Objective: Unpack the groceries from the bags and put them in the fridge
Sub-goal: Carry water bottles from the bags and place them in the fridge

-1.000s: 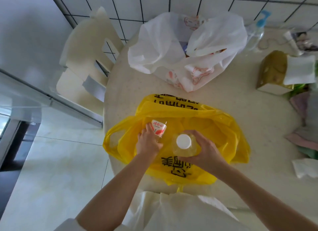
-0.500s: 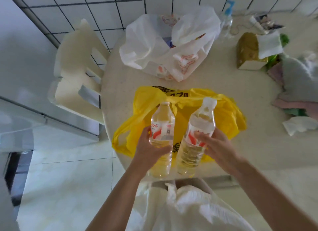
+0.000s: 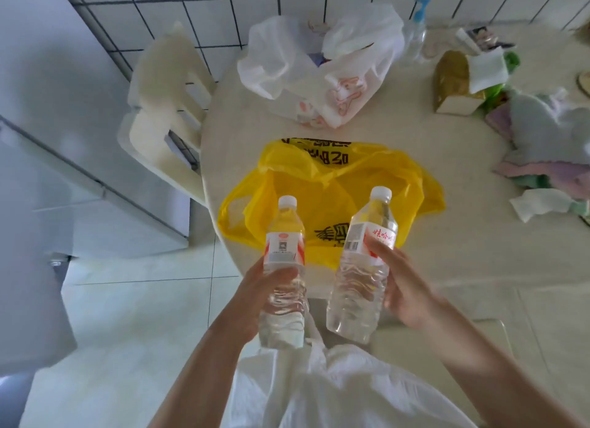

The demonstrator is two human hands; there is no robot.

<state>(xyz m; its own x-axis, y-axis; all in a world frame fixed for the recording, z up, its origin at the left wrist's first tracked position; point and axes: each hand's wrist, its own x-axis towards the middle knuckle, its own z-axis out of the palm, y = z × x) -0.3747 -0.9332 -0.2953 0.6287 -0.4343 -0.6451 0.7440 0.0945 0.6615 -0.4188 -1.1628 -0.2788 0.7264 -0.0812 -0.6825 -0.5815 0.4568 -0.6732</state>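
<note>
Left bottle [image 3: 284, 268] gripped upright by left hand [image 3: 255, 287], right bottle [image 3: 362, 264] gripped tilted by right hand [image 3: 402, 287], both held clear of yellow bag [image 3: 319, 185]; fridge probably left of bag.

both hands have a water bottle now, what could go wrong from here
1. The right hand holds its tilted water bottle mostly with the fingers on the label, so it might slip.
2. With the left hand gripping the other bottle, no hand is free for the fridge door.
3. The yellow bag overhangs the table edge and could slide off.
</note>
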